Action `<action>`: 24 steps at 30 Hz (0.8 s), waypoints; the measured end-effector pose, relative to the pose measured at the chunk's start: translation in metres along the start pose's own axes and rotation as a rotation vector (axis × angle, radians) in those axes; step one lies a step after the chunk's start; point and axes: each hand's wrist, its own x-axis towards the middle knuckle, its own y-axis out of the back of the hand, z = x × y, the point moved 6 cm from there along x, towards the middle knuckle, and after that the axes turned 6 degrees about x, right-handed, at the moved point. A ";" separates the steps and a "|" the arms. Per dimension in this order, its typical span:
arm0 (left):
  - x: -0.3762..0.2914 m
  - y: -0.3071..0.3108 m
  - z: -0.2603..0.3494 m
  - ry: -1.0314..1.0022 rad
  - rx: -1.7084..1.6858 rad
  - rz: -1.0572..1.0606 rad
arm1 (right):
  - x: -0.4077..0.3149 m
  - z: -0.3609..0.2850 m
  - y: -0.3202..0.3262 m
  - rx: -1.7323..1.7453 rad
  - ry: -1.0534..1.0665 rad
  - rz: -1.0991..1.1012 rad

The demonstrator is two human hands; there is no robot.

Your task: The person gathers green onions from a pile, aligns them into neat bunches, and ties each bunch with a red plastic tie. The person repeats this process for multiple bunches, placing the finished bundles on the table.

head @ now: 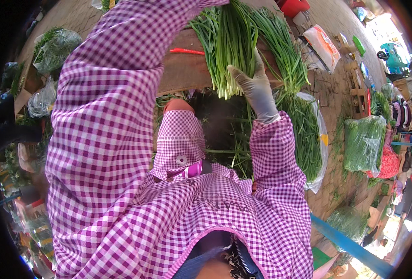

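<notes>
A bunch of long green leaves with pale bases, apparently Chinese chives (232, 52), is held over a wooden board (188, 73), its cut ends toward me. My right hand (258, 89), in a thin translucent glove, grips the right side of the bunch near the base. Its thumb lies across the front and the fingers reach up along the edge. My left sleeve reaches to the top rim of the view near the leaves' upper part; the left hand itself is out of view. Thin red strips (186, 51) lie on the board, left of the bunch.
More loose chives (279, 48) lie on the board's right side. Below them, a heap of chives (303, 139) sits in clear plastic. Bagged greens (364, 144) stand farther right, others (57, 48) at upper left. A blue bar (352, 246) crosses lower right.
</notes>
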 end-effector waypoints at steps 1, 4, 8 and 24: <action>0.014 -0.007 -0.004 0.027 -0.023 0.049 | 0.016 0.011 0.005 -0.009 -0.008 0.036; 0.044 -0.030 -0.009 0.075 -0.091 0.154 | 0.041 0.049 0.026 -0.096 -0.029 0.178; 0.067 -0.050 -0.010 0.098 -0.165 0.261 | 0.046 0.092 0.057 -0.881 -0.274 0.264; -0.055 -0.117 0.102 0.565 -1.785 0.031 | 0.047 0.068 0.049 -0.986 -0.136 0.224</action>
